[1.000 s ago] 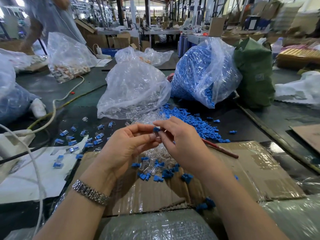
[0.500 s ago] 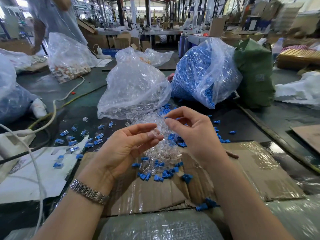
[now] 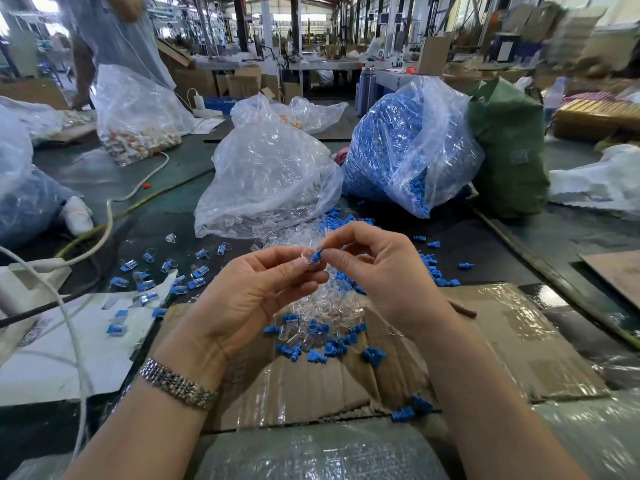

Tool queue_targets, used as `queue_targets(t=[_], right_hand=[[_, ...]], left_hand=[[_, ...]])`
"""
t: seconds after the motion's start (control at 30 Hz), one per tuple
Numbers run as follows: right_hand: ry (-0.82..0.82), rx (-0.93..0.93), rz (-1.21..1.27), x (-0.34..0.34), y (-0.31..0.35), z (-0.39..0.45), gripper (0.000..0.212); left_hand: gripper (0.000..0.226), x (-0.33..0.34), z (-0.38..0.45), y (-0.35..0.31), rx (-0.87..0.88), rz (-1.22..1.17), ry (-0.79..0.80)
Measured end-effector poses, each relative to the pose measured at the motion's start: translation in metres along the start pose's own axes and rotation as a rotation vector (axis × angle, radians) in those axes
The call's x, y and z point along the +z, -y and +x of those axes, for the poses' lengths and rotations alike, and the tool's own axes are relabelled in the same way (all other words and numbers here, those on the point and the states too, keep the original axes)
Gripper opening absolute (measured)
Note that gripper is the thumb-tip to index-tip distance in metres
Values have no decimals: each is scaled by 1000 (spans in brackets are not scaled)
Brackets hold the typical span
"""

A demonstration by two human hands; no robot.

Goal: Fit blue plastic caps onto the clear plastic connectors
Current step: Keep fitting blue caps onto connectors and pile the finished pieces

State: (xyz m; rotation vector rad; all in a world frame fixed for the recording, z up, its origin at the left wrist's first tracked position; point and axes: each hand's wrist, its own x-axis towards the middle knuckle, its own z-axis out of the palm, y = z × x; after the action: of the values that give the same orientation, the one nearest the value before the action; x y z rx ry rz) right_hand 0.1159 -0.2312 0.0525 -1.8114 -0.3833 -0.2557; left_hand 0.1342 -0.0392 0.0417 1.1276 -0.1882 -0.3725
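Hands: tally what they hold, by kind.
Blue cap: 1, in right hand
Clear connector: 1, in left hand
Total: 2

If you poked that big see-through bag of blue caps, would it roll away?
Probably not. The bag of blue caps sits slumped and bulging on the table, so it likely just squishes. Its thin film looks floppy, and caps could spill from its open corner, where loose caps already lie.

Bright, even daylight from the hall's far windows puts glare on the clear plastic bags; wide-angle edges bend and blur.
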Motion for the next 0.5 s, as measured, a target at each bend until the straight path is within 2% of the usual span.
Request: queue_targets(t=[0.17, 0.3, 0.4, 0.43, 0.5], right_hand=[[-1, -126, -282, 4, -3, 0, 7], [17, -152, -336, 6, -5, 0, 6], [18, -25, -200, -2, -5, 0, 11], [-29, 27, -247, -7, -6, 1, 17], [-134, 198, -627, -22, -13, 3, 39]], left_hand=[[24, 0, 0, 2, 42, 48, -35], [25, -2, 1, 4, 73, 115, -56], [24, -4, 2, 4, 63, 108, -38], [23, -5, 3, 4, 60, 90, -39], [22, -5, 3, 5, 54, 49, -62]])
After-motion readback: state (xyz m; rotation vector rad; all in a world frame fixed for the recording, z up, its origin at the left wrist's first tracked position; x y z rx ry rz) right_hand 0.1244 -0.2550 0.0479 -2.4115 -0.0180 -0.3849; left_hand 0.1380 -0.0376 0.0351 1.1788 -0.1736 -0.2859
